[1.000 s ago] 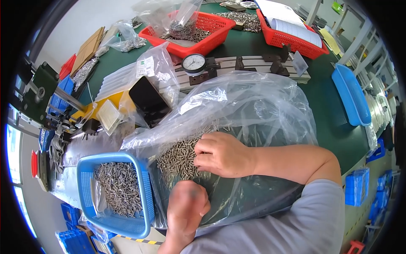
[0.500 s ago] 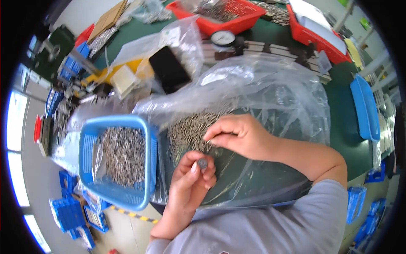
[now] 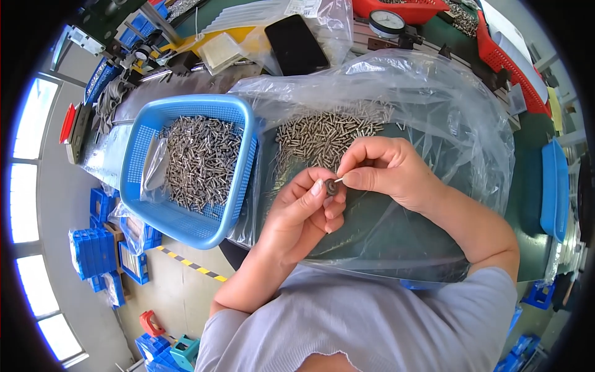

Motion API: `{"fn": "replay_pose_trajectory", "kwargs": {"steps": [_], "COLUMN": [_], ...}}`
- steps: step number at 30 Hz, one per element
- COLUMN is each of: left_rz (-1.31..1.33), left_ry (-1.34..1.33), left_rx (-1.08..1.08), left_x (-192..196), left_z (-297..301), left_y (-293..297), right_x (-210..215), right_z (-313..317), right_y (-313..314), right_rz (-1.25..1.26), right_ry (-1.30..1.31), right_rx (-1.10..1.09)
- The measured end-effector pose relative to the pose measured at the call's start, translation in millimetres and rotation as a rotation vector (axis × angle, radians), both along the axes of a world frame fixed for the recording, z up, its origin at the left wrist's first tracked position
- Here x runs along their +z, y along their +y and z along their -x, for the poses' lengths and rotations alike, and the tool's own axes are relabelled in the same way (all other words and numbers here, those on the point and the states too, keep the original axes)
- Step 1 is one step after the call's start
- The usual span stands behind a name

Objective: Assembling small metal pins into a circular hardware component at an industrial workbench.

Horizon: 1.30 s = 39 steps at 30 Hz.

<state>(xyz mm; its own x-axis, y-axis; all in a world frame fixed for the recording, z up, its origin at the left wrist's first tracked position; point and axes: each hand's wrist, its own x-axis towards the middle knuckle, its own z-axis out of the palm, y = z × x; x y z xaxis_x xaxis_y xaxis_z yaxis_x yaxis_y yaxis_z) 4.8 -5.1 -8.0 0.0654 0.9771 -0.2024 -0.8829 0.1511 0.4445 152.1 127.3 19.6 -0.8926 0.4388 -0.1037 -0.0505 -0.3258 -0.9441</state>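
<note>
Between the fingertips of my left hand [image 3: 304, 208] is a small dark round metal piece [image 3: 332, 186], its flat face turned toward my other hand. My right hand [image 3: 387, 172] pinches a thin, shiny metal pin [image 3: 338, 180] by one end; the other end meets the face of the round piece. How far it goes in, I cannot tell. Just beyond both hands, a loose pile of small metal pins [image 3: 322, 133] lies on a clear plastic sheet [image 3: 396, 239]. On the left, a blue plastic basket [image 3: 238, 204] holds many similar pins and a crumpled clear bag [image 3: 155, 170].
A black phone [image 3: 297, 44] lies behind the pile, near a round dial gauge [image 3: 387, 22]. Red baskets [image 3: 509, 65] stand at the back and far right. Along the right edge is a blue tray [image 3: 555, 189]. Blue crates [image 3: 93, 253] sit on the floor at left.
My right hand has come from the pile to my left hand, bringing the pin against the round piece. The whole view has shifted, with the table now higher in the picture.
</note>
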Motion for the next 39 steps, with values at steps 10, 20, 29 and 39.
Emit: {"fn": "replay_pose_trajectory", "kwargs": {"steps": [10, 20, 29, 39], "left_rz": [0.006, 0.018, -0.032, -0.044], "left_ry": [0.051, 0.055, -0.009, -0.020], "left_rx": [-0.041, -0.034, 0.055, 0.073], "left_x": [-1, 2, -3, -1], "left_z": [0, -2, 1, 0], "left_y": [1, -1, 0, 0], "right_x": [-5, 1, 2, -16], "right_z": [1, 1, -2, 2], "right_y": [-5, -4, 15, 16], "right_rz": [-0.179, -0.629, -0.891, -1.399], "right_ry": [0.020, 0.019, -0.015, -0.061], "right_rx": [0.019, -0.029, -0.109, -0.112]}}
